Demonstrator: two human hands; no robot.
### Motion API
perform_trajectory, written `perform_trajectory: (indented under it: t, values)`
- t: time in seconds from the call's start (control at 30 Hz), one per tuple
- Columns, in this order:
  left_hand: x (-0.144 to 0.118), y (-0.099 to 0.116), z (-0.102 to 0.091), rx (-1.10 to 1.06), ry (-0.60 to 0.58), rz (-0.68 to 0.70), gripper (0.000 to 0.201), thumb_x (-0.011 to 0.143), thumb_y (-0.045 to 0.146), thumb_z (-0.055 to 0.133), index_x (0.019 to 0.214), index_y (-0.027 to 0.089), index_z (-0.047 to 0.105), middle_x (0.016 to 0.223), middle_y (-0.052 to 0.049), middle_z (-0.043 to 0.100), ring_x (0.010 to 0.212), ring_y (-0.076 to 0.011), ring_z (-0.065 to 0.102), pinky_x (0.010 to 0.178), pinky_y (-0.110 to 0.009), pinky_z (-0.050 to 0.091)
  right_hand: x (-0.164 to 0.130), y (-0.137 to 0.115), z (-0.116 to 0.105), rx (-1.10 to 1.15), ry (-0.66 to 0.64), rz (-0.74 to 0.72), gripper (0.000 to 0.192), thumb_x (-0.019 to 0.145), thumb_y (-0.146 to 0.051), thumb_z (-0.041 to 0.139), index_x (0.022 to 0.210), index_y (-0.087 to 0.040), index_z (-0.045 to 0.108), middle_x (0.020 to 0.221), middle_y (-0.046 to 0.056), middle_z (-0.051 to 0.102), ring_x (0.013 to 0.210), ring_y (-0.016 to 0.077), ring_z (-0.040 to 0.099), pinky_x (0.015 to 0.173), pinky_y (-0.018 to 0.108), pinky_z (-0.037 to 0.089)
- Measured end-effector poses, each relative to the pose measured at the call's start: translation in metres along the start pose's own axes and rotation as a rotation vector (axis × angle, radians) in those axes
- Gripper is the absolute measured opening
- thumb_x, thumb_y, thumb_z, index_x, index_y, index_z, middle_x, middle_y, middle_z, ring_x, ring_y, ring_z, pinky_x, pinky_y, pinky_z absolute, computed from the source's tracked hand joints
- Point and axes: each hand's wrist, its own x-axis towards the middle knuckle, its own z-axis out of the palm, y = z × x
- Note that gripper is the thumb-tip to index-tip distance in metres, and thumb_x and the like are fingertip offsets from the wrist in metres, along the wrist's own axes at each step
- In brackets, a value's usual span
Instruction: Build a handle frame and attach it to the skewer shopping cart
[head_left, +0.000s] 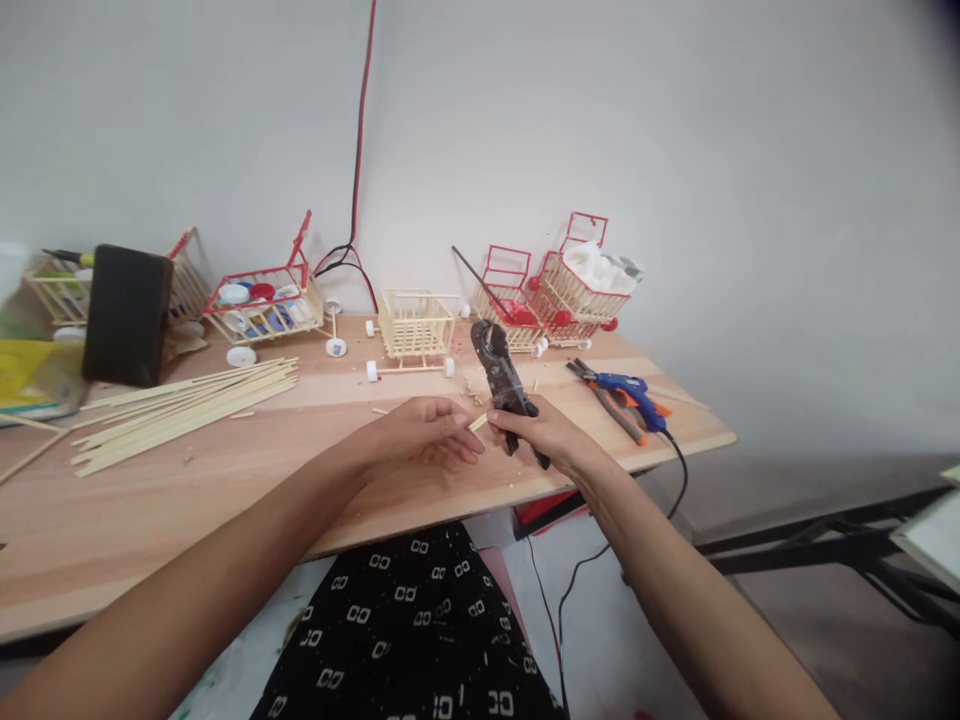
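Note:
My right hand (551, 432) grips the handles of black cutting pliers (498, 372), whose jaws point up and away over the wooden table (225, 480). My left hand (420, 432) rests on the table just left of it, pinching a short piece of wooden stick (478, 422) that reaches toward the right hand's fingers. Small stick offcuts lie scattered on the table behind the hands. A bare stick-built cart (416, 325) with white wheels stands just beyond the pliers.
A bundle of long wooden sticks (180, 405) lies at left. Red-framed stick carts (262, 300) (574, 285) line the wall. A blue glue gun (630, 388) and orange-handled pliers (619, 410) lie at right near the table edge. A black block (126, 315) stands far left.

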Motion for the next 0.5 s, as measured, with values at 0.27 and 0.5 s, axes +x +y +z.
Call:
perform_trajectory:
  t: [0.27, 0.5]
  values:
    - [0.0003, 0.0062, 0.0079, 0.324, 0.127, 0.033, 0.021, 0.081, 0.031, 0.066, 0.074, 0.012, 0.070, 0.074, -0.007, 0.073, 0.059, -0.0096, 0.062, 0.057, -0.021, 0.046, 0.0006, 0.0040, -0.0001, -0.127, 0.050, 0.000, 0.019, 0.075, -0.036, 0.060, 0.068, -0.019, 0.057, 0.058, -0.001, 0.055, 0.055, 0.0128, 0.049, 0.054, 0.025, 0.040]
    - [0.0002, 0.0015, 0.0055, 0.246, 0.116, 0.015, 0.028, 0.082, 0.038, 0.066, 0.076, 0.011, 0.070, 0.077, -0.010, 0.074, 0.061, -0.0117, 0.065, 0.057, -0.022, 0.049, 0.0041, 0.0031, 0.0022, -0.191, 0.071, -0.038, 0.014, 0.074, -0.033, 0.059, 0.074, -0.018, 0.059, 0.058, -0.002, 0.053, 0.057, 0.0131, 0.050, 0.056, 0.025, 0.040]
